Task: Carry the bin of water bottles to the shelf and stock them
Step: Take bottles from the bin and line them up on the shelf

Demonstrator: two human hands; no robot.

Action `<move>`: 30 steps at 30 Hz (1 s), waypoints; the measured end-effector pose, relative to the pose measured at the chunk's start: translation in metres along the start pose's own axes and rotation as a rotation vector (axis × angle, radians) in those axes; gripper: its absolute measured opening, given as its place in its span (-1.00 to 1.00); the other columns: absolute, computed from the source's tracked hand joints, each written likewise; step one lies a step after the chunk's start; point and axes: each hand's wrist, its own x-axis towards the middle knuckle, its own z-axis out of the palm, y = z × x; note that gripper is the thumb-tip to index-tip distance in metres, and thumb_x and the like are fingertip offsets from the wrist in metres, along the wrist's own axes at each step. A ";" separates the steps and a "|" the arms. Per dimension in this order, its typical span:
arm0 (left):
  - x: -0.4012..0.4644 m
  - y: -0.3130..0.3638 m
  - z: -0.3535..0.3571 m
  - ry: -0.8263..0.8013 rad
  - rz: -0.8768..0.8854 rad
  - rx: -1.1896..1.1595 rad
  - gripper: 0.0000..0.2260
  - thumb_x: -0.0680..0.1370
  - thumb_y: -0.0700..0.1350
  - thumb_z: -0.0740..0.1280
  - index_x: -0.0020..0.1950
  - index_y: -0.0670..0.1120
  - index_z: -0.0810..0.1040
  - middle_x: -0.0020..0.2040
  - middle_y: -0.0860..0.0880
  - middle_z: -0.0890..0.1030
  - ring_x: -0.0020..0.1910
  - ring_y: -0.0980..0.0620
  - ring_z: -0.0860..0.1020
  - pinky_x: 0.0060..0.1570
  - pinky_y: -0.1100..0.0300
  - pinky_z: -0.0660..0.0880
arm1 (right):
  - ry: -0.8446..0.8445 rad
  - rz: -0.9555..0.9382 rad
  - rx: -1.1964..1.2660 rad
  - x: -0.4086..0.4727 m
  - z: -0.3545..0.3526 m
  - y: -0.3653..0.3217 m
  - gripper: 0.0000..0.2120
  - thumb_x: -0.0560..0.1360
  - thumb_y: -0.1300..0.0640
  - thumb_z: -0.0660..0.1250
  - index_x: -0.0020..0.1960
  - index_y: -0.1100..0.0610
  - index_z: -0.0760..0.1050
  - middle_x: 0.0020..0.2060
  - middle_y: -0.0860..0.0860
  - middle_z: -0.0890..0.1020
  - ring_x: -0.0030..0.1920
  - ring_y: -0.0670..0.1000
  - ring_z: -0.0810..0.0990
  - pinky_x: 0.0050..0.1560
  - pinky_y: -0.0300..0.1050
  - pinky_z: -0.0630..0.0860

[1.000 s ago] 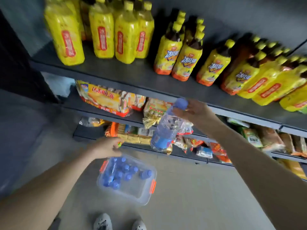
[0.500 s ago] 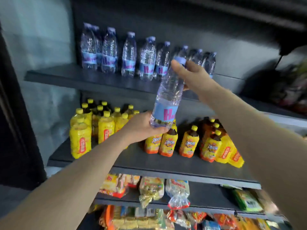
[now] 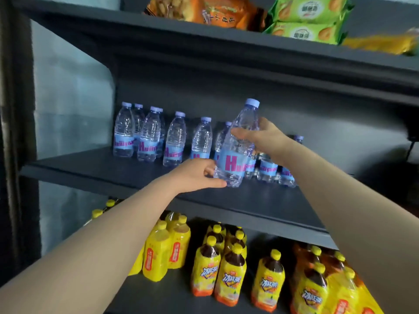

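Water bottle (image 3: 235,152), frame centre, tilted, base at the middle shelf (image 3: 113,168) beside the bottle row (image 3: 163,137): right hand (image 3: 263,139) fingers curled round its upper body, left hand (image 3: 199,175) fingers gripping its base.

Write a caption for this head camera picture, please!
Both hands, left hand and right hand, set a water bottle on the shelf.

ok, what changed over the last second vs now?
The water bottle went from low, above the bin on the floor, up to the shelf holding the other water bottles; its base now sits at the shelf surface, tilted. The left hand left the bin and took the bottle's base. The right hand shifted from the cap to the upper body. Both still grip.
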 end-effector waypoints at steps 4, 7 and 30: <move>0.038 -0.032 0.008 0.100 -0.084 0.291 -0.49 0.50 0.19 0.39 0.41 0.07 0.45 0.37 0.06 0.49 0.31 0.01 0.47 0.26 0.06 0.44 | 0.055 0.076 -0.121 0.044 0.001 0.034 -0.22 0.26 -0.20 0.57 0.26 0.17 0.31 0.11 0.03 0.57 0.09 0.03 0.57 0.12 -0.01 0.52; 0.056 -0.053 0.014 0.272 -0.146 0.404 -0.49 0.51 0.11 0.41 0.42 0.06 0.38 0.37 0.01 0.45 0.33 -0.03 0.44 0.26 0.04 0.44 | 0.077 0.102 -0.220 0.070 0.007 0.061 -0.22 0.34 -0.16 0.54 0.31 0.21 0.23 0.21 0.08 0.51 0.16 0.09 0.51 0.11 -0.03 0.46; 0.152 -0.098 0.040 0.445 -0.383 0.217 -0.37 0.40 0.15 0.51 0.29 -0.09 0.30 0.13 -0.09 0.60 0.11 -0.13 0.59 0.10 -0.01 0.52 | 0.092 0.167 -0.272 0.130 0.066 0.145 -0.27 0.37 -0.15 0.49 0.30 0.15 0.18 -0.02 0.05 0.54 -0.08 0.09 0.53 -0.10 -0.12 0.46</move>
